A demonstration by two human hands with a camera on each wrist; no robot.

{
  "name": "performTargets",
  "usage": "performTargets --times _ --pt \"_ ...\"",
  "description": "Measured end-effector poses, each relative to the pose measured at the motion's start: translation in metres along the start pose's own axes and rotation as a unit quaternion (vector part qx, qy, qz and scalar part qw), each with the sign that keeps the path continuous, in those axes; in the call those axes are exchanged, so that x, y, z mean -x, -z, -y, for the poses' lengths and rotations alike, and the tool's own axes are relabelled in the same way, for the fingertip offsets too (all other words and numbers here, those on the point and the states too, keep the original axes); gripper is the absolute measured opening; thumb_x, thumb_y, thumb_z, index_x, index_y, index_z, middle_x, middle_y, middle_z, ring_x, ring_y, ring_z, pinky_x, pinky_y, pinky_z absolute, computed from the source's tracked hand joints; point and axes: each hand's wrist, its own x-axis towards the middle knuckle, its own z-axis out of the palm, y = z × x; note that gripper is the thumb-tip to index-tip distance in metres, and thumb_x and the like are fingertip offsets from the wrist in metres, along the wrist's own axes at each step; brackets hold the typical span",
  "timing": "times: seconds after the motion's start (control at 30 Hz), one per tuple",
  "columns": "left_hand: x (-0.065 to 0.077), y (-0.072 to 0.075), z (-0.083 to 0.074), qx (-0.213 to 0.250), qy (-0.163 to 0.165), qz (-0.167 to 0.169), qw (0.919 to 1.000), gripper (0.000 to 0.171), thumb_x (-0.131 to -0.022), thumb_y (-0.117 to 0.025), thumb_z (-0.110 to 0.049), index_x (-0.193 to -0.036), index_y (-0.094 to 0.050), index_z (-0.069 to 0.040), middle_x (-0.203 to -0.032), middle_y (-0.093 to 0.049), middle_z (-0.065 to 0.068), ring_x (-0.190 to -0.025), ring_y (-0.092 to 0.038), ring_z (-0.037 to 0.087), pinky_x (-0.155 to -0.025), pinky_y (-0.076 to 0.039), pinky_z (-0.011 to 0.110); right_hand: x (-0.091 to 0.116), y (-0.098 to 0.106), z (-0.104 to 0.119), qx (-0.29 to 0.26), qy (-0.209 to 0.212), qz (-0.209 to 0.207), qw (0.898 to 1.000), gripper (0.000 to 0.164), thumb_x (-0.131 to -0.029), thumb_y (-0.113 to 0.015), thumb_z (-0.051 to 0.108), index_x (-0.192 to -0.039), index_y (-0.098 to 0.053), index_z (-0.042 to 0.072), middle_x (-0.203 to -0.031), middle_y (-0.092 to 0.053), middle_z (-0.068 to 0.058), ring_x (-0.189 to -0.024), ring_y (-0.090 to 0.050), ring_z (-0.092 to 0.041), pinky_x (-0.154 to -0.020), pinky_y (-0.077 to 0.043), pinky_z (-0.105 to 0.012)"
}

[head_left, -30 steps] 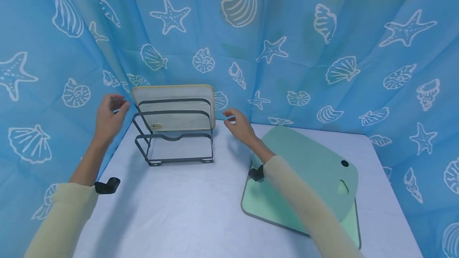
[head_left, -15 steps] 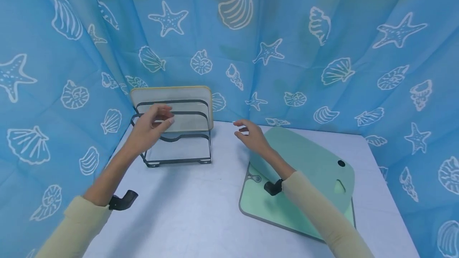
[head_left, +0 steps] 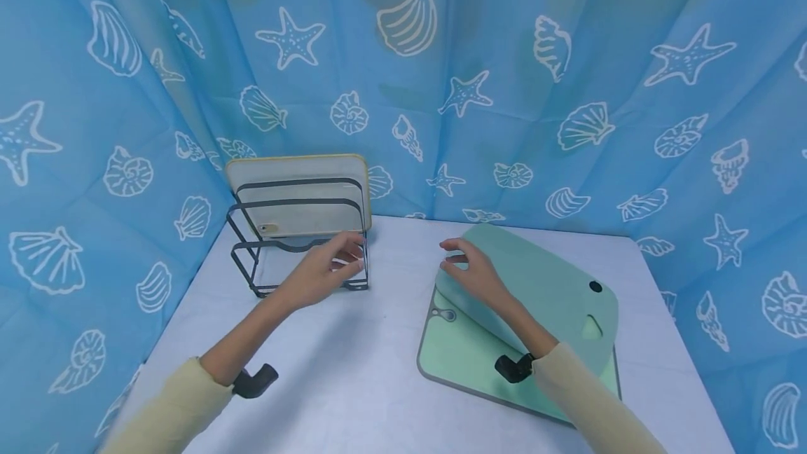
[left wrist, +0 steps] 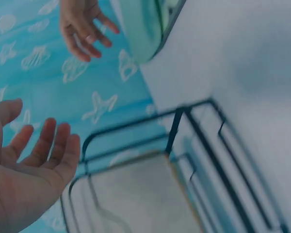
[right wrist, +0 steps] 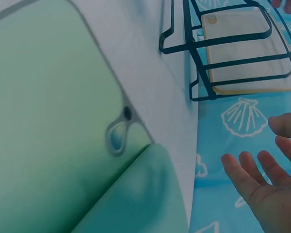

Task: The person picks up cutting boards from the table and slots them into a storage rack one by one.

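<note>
My left hand (head_left: pixel 321 273) hovers, empty, in front of the right side of a dark metal rack (head_left: pixel 296 202), fingers loosely bent. A white cutting board (head_left: pixel 302 191) with a yellow edge stands upright in the rack's rear slot. My right hand (head_left: pixel 476 275), also holding nothing, is above the left edge of a teal cutting board (head_left: pixel 542 286). This board lies askew over a light green cutting board (head_left: pixel 466 356) with a grey rim. In the left wrist view, my left hand (left wrist: pixel 34 179) has its fingers spread apart. Relaxed fingers show on my right hand (right wrist: pixel 276 184) in the right wrist view.
A white cloth covers the table (head_left: pixel 372 377). Behind it and along both sides hangs a blue curtain (head_left: pixel 416 90) with shell and starfish prints. Dark wrist cameras (head_left: pixel 255 380) sit at both cuffs.
My left hand has moved from the rack's left side across its front to the right and lower. My right hand has drifted right and down, over the teal board. The boards stay put.
</note>
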Motion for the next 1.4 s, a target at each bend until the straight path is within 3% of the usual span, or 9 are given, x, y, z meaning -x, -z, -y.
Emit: performTargets --times 0.17,0.37,0.57,0.73,1.07,1.2,1.4 --pt "-0.005 -0.028 0.0 0.01 0.023 0.033 0.9991 0.037 -0.099 -0.062 -0.015 -0.134 -0.054 -0.009 -0.115 -0.064 0.007 -0.109 -0.063 0.024 -0.091 -0.053 0.037 0.025 0.013 -0.012 -0.014 -0.011 -0.01 1.0 0.038 -0.098 -0.064 0.009 -0.134 -0.056 0.004 -0.132 -0.057 -0.015 -0.113 -0.061 -0.033 -0.089 -0.054 -0.044" --pt "-0.011 -0.05 -0.001 0.038 0.039 0.057 0.9969 0.036 -0.099 -0.062 -0.015 -0.133 -0.054 -0.009 -0.114 -0.064 0.008 -0.107 -0.063 0.024 -0.089 -0.054 0.038 0.05 0.028 -0.025 -0.036 -0.027 -0.023 0.999 0.039 -0.099 -0.064 0.013 -0.136 -0.054 0.006 -0.135 -0.055 -0.02 -0.116 -0.06 -0.034 -0.09 -0.053 -0.044" --pt "-0.018 -0.067 0.001 0.054 0.038 0.072 0.9952 0.036 -0.099 -0.062 -0.015 -0.134 -0.054 -0.01 -0.114 -0.064 0.01 -0.109 -0.062 0.025 -0.089 -0.054 0.038 0.07 0.041 -0.039 -0.06 -0.042 -0.032 0.997 0.04 -0.099 -0.063 0.011 -0.138 -0.052 0.003 -0.136 -0.052 -0.024 -0.118 -0.058 -0.039 -0.086 -0.055 -0.031" --pt "-0.023 -0.078 0.005 0.064 0.05 0.075 0.9939 0.035 -0.099 -0.062 -0.016 -0.133 -0.055 -0.011 -0.112 -0.064 0.006 -0.109 -0.062 0.025 -0.086 -0.054 0.036 0.085 0.049 -0.048 -0.086 -0.057 -0.034 0.994 0.042 -0.1 -0.062 0.009 -0.139 -0.049 -0.002 -0.137 -0.049 -0.028 -0.117 -0.058 -0.042 -0.084 -0.055 -0.029" --pt "-0.033 -0.103 0.016 0.049 0.043 0.089 0.9939 0.038 -0.098 -0.063 -0.017 -0.134 -0.053 -0.009 -0.117 -0.063 0.014 -0.11 -0.061 0.027 -0.087 -0.054 0.037 0.115 0.06 -0.061 -0.063 -0.081 -0.048 0.994 0.044 -0.099 -0.063 0.012 -0.138 -0.049 -0.004 -0.135 -0.051 -0.026 -0.114 -0.059 -0.041 -0.083 -0.055 -0.025" --pt "-0.038 -0.114 0.022 0.052 0.047 0.102 0.9923 0.038 -0.098 -0.064 -0.016 -0.134 -0.052 -0.008 -0.118 -0.063 0.015 -0.11 -0.061 0.028 -0.088 -0.054 0.037 0.126 0.065 -0.066 -0.067 -0.089 -0.057 0.992 0.044 -0.1 -0.063 0.012 -0.138 -0.048 -0.005 -0.134 -0.05 -0.027 -0.112 -0.061 -0.036 -0.084 -0.055 -0.026" --pt "-0.047 -0.126 0.021 0.051 0.07 0.117 0.9893 0.04 -0.098 -0.063 -0.015 -0.135 -0.051 -0.004 -0.114 -0.062 0.01 -0.108 -0.062 0.028 -0.086 -0.054 0.038 0.142 0.073 -0.07 -0.069 -0.093 -0.069 0.991 0.044 -0.099 -0.063 0.01 -0.137 -0.048 -0.007 -0.134 -0.05 -0.029 -0.105 -0.063 -0.011 -0.083 -0.055 -0.026"
